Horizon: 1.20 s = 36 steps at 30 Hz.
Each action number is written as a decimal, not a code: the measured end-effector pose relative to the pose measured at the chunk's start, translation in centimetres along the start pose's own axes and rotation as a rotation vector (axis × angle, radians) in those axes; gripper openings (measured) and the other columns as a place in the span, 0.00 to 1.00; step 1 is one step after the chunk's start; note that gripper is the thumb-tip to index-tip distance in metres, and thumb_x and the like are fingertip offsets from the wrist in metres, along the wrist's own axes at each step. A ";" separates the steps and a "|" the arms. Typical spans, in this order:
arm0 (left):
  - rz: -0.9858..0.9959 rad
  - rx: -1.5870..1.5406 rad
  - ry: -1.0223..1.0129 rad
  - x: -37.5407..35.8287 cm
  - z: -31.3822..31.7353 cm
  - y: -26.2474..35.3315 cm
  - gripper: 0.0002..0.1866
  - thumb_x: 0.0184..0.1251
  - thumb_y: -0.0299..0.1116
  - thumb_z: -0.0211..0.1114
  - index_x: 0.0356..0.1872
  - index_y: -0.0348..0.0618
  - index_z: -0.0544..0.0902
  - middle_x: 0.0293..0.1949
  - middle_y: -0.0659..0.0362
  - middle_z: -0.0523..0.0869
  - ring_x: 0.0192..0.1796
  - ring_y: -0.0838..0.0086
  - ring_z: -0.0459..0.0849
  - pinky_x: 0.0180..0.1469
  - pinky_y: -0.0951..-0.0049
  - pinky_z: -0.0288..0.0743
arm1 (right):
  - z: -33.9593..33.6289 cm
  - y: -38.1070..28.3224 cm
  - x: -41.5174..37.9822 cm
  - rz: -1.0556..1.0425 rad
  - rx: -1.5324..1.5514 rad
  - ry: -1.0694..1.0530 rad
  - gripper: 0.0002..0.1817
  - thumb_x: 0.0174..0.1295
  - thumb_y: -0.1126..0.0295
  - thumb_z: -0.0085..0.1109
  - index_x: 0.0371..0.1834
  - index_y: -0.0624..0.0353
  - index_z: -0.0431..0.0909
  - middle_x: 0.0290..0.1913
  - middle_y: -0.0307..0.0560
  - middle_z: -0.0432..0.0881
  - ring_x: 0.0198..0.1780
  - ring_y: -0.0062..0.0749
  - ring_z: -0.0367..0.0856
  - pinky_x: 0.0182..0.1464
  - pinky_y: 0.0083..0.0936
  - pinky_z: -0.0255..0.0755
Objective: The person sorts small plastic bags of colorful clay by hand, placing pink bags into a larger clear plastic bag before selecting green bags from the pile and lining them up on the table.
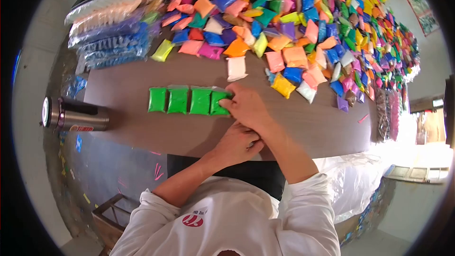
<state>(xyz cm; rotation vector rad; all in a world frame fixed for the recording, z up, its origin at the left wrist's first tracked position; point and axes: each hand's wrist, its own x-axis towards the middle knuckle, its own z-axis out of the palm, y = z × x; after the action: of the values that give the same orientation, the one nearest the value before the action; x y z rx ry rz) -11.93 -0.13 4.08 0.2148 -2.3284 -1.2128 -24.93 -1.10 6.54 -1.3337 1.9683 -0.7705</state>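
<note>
Four-sided green packets (177, 100) of a soft filling, sealed in clear film, lie side by side in a short row on the brown table (156, 135). My right hand (247, 107) closes its fingers on the right edge of the rightmost green packet (218, 103) and covers part of it. Just below, my left hand (235, 143) is curled closed beside my right wrist, close to the table's front edge. Whatever its fingers may hold is hidden.
A big heap of loose colourful packets (294, 57) covers the back and right of the table. Bundled packets in clear plastic (113, 38) are stacked at the back left. A steel thermos (80, 115) lies at the left edge. A pale packet (236, 68) lies beyond the row.
</note>
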 end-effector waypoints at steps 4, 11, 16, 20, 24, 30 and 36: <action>-0.009 0.009 -0.023 -0.1 0.0 0.1 0.07 0.57 0.27 0.70 0.37 0.40 0.87 0.41 0.54 0.87 0.48 0.56 0.84 0.56 0.57 0.75 | 0.9 0.6 -0.3 -0.047 -0.048 0.100 0.17 0.62 0.63 0.66 0.49 0.60 0.79 0.27 0.52 0.85 0.31 0.40 0.87 0.35 0.35 0.79; 0.038 0.021 -0.022 0.5 -0.2 0.1 0.04 0.60 0.28 0.71 0.30 0.41 0.84 0.35 0.61 0.87 0.43 0.61 0.84 0.56 0.60 0.75 | -5.7 3.8 0.9 -0.148 0.035 0.616 0.08 0.63 0.68 0.64 0.41 0.60 0.81 0.29 0.48 0.84 0.31 0.33 0.84 0.35 0.30 0.75; 0.046 0.022 -0.016 0.6 -0.3 0.3 0.05 0.60 0.29 0.71 0.28 0.41 0.83 0.34 0.62 0.87 0.41 0.62 0.84 0.56 0.61 0.75 | -15.8 8.6 2.6 -0.068 -0.253 1.040 0.09 0.61 0.65 0.63 0.34 0.61 0.81 0.32 0.53 0.86 0.36 0.49 0.86 0.38 0.40 0.78; 0.043 0.043 0.004 0.6 0.1 0.2 0.06 0.61 0.29 0.71 0.28 0.41 0.83 0.34 0.62 0.87 0.41 0.63 0.84 0.57 0.60 0.75 | -19.7 11.3 4.8 0.226 -0.472 0.879 0.17 0.57 0.56 0.66 0.34 0.61 0.83 0.34 0.55 0.87 0.39 0.51 0.87 0.41 0.44 0.78; 0.031 0.062 -0.010 0.5 0.1 0.2 0.06 0.62 0.30 0.71 0.28 0.42 0.83 0.34 0.61 0.87 0.42 0.63 0.85 0.58 0.60 0.75 | -19.0 8.9 5.5 0.362 -0.622 0.748 0.19 0.56 0.54 0.66 0.35 0.61 0.85 0.36 0.56 0.87 0.40 0.52 0.87 0.43 0.44 0.79; 0.037 0.028 0.000 0.4 0.0 0.2 0.06 0.63 0.30 0.70 0.29 0.41 0.83 0.34 0.60 0.87 0.43 0.63 0.84 0.57 0.61 0.74 | -18.8 10.3 4.9 0.296 -0.415 0.871 0.16 0.56 0.58 0.66 0.37 0.61 0.85 0.37 0.55 0.87 0.39 0.48 0.87 0.41 0.41 0.78; -0.009 -0.032 0.018 0.4 -0.3 0.3 0.06 0.66 0.31 0.68 0.31 0.40 0.83 0.34 0.59 0.86 0.43 0.60 0.83 0.56 0.61 0.74 | -17.3 9.5 -3.3 0.105 0.542 0.562 0.11 0.62 0.69 0.63 0.44 0.63 0.84 0.35 0.38 0.84 0.32 0.21 0.79 0.37 0.21 0.73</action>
<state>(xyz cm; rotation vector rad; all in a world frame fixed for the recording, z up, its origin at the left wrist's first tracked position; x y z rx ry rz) -12.06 -0.28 4.63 0.2249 -2.2934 -1.2467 -42.74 7.06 10.79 -0.7297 1.9886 -1.6182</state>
